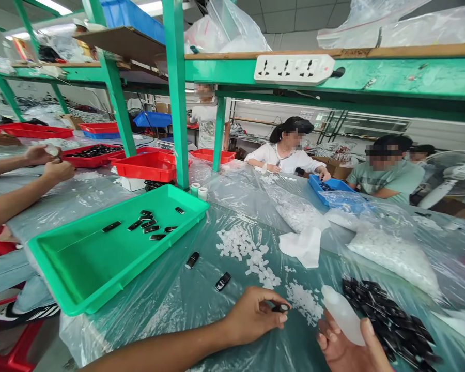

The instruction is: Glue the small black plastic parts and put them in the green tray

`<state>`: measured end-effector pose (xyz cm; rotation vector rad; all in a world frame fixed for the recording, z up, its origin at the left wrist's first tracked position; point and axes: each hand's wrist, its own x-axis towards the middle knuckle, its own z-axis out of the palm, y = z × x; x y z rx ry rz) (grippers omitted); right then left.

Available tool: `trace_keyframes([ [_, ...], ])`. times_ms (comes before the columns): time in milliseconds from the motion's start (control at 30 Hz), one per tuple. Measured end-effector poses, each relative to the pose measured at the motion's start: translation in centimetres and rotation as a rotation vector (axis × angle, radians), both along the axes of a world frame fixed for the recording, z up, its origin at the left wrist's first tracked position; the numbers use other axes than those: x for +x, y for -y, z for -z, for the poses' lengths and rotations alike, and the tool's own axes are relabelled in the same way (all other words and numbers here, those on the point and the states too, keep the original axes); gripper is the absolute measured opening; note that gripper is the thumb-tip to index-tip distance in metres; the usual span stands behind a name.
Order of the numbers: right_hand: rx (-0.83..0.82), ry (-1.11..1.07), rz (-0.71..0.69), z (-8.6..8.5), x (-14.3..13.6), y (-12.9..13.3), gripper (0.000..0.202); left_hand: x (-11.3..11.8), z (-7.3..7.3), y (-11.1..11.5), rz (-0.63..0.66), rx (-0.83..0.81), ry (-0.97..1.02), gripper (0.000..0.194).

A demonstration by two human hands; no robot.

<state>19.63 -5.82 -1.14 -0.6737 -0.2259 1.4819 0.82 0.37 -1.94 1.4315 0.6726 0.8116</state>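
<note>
One small black plastic piece [280, 308] is pinched in the left hand [251, 316] while the right hand [346, 354] grasps a translucent white bottle [344, 315].

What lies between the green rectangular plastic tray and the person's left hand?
In the head view, two small glossy black oblong pieces lie apart on the clear plastic sheet.

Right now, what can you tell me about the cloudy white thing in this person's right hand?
The cloudy white thing is smooth, elongated and translucent, plastic by its look, with rounded edges and no print that I can make out. It lies aslant in the right hand, its upper end leaning left, its lower end by the thumb. In the picture it shows between the small white bits and the heap of black pieces. Whether it is hollow I cannot tell.
</note>
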Motion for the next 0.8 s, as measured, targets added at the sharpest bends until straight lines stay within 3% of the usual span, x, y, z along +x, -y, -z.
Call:
trace_keyframes([
  [233, 0.104, -0.032, 0.035, -0.37, -0.33, -0.09, 0.032, 0.00, -0.01, -0.15, -0.071, 0.125, -0.067, 0.024],
  [800, 0.069, 0.070, 0.049, -0.04, -0.48, -0.10, 0.029, 0.03, -0.86, 0.01, -0.055, 0.077, -0.011, 0.019],
])
